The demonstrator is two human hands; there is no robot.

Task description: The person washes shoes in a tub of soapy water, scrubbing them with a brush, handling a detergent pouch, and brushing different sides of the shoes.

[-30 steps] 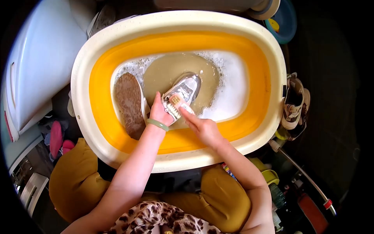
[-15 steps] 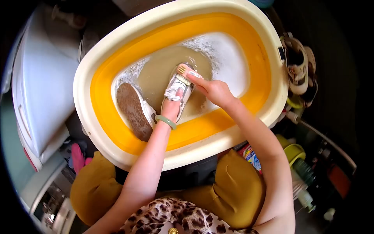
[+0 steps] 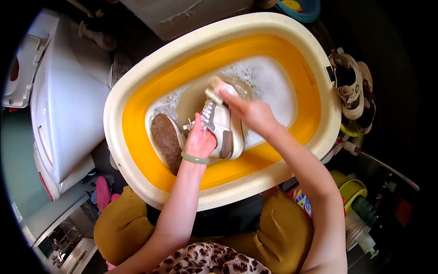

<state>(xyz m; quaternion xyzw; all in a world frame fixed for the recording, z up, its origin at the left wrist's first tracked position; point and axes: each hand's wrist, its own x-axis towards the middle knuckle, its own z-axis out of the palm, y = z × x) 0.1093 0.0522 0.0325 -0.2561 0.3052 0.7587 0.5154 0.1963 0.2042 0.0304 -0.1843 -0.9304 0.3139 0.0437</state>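
In the head view, the step in hand looks like brushing the upper of a pale sneaker [image 3: 222, 119]. The left hand [image 3: 200, 140] holds it at the opening, fingers out of sight inside, a green bangle [image 3: 195, 158] at the wrist. The sneaker is tilted over, toe pointing away from the person, sole edge turned toward the right-hand side. The right hand [image 3: 256, 114] is closed around a brush [image 3: 221, 87], bristles down by the toe end of the laces; motion blur leaves it unclear whether they touch. The next move seems to call for a steady left grip against the strokes.

Around both hands stands a basin [image 3: 315, 86] with orange walls and a cream rim, holding murky water and white foam [image 3: 271, 86]. Left of the left hand, a second shoe [image 3: 167, 141] leans sole up. Beyond the rim to the right of the right hand sits another pair of shoes [image 3: 349, 89]; well left of the hands is a glossy white fixture [image 3: 68, 109], and nearer the person, a green bowl [image 3: 353, 187].
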